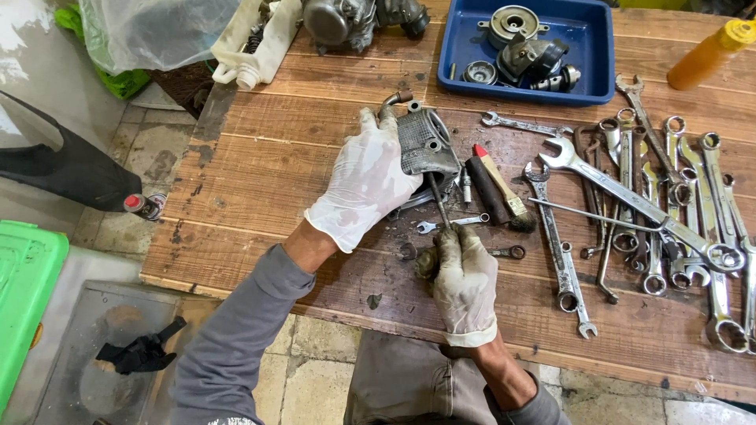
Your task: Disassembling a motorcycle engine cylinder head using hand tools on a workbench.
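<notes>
So here we've got the grey cast-metal engine cover with a bent pipe stub (424, 142) sitting just above the middle of the frame on the worn wooden plank surface (260, 181). Our left hand (364, 187), in a white glove, is clamped over the cover's left side, fingers wrapped onto its top edge. Our right hand (463, 277), glove pretty grimy, is closed round the handle of a slim dark-shafted driver tool (438, 201) whose tip runs up into the underside of the cover.

Handling-wise, we'd guess this casting is rigid and fairly hefty for its size, probably oily too judging by the glove, so it could skid on the wood. The flat flank under our left palm looks like the safest place to grip; the pipe stub and thin flange edges seem like bad handles.

Right beside it lie a wooden-handled brush with a red tip (498, 181) and a small open-ended spanner (450, 223). A big spread of chrome spanners (669, 212) fills the right of the frame, and a blue plastic tray of engine parts (587, 35) sits at the top.
</notes>
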